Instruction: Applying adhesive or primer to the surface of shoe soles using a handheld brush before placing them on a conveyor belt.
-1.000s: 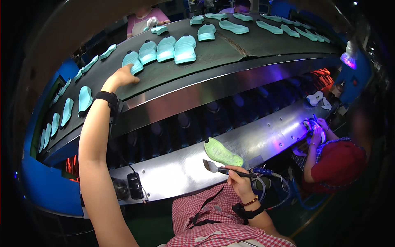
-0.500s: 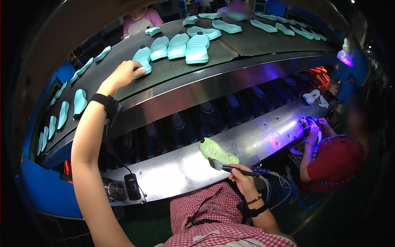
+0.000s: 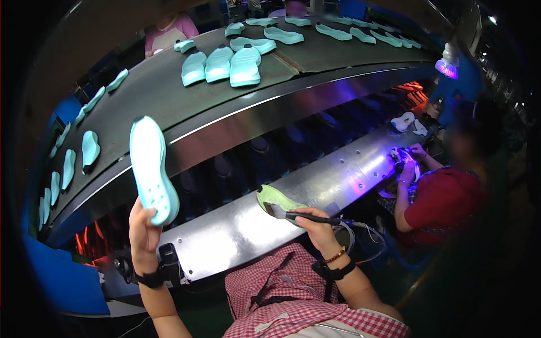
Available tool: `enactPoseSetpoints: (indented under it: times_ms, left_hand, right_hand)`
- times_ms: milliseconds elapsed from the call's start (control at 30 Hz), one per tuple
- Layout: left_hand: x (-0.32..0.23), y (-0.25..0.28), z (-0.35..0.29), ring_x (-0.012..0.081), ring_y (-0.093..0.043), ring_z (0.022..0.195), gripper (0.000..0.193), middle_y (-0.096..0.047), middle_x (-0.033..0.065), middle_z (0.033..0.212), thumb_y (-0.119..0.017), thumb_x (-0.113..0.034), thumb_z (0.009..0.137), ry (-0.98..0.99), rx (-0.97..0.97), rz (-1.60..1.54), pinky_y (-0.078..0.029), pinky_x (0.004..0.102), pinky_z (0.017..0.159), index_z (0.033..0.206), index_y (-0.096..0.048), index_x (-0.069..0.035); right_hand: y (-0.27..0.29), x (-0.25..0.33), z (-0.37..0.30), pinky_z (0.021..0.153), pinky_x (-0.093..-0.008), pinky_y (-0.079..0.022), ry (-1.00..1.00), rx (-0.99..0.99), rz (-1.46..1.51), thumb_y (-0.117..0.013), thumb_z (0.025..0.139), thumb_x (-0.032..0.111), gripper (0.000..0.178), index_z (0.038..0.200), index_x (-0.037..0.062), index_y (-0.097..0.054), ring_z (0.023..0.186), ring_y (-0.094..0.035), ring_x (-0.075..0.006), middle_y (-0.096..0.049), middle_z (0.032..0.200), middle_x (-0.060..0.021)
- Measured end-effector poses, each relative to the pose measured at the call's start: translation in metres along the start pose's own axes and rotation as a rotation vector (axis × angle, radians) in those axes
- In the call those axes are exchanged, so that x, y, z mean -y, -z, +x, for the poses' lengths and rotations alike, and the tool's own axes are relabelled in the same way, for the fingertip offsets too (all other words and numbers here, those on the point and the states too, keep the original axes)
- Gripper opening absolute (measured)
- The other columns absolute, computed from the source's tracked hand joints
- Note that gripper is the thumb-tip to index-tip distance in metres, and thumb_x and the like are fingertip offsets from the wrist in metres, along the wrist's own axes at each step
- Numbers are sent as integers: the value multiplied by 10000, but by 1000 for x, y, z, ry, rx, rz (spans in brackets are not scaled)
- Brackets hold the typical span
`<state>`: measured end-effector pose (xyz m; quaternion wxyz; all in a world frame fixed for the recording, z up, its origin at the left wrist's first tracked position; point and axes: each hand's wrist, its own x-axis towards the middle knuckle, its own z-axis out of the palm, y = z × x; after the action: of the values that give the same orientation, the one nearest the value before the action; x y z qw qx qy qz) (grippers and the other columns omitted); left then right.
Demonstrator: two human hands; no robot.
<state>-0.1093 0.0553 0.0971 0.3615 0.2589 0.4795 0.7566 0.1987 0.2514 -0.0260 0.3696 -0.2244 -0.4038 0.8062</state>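
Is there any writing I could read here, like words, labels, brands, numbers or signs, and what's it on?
No text can be read.
Pale patch on the checked apron: too blurred to tell if it bears print.
Turquoise sole in the left hand: no lettering discernible; its upper part is glare.
Brush in the right hand: no legible marks.

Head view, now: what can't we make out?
All head view:
Left hand: most fingers, behind the pale sole it holds.
Green sole: right end, behind brush and right hand.
Co-worker's piece: partly behind their hands, washed in purple light.
Far-right belt soles: details, too small.
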Motion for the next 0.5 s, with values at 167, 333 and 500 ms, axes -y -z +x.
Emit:
enactPoseSetpoints:
  times_ms: [167,333,500]
  left_hand:
    - [62,-15,-71,358,-534,926,620,-492,230,1092,-447,-408,774,261,162,-421,-425,488,833,1235,-331,-11]
    - [177,-27,-72,342,-470,1049,658,-444,143,1203,-463,-468,791,369,145,-542,-375,479,896,1263,-320,-33]
    - [167,-80,-71,330,-527,947,829,-506,171,1106,-200,-725,737,385,58,-795,-423,476,823,1224,-384,-81]
  right_hand:
    - [-10,4,1,833,-264,-419,-54,121,21,-574,725,-32,212,937,-50,-567,892,-567,-181,-604,944,-145]
    - [-32,4,0,803,-303,-462,-186,319,-140,-558,716,-59,217,933,-71,-567,857,-591,-220,-605,911,-178]
    - [-56,-20,23,754,-224,-455,-224,355,-181,-612,726,9,188,906,-41,-600,812,-580,-128,-622,879,-100]
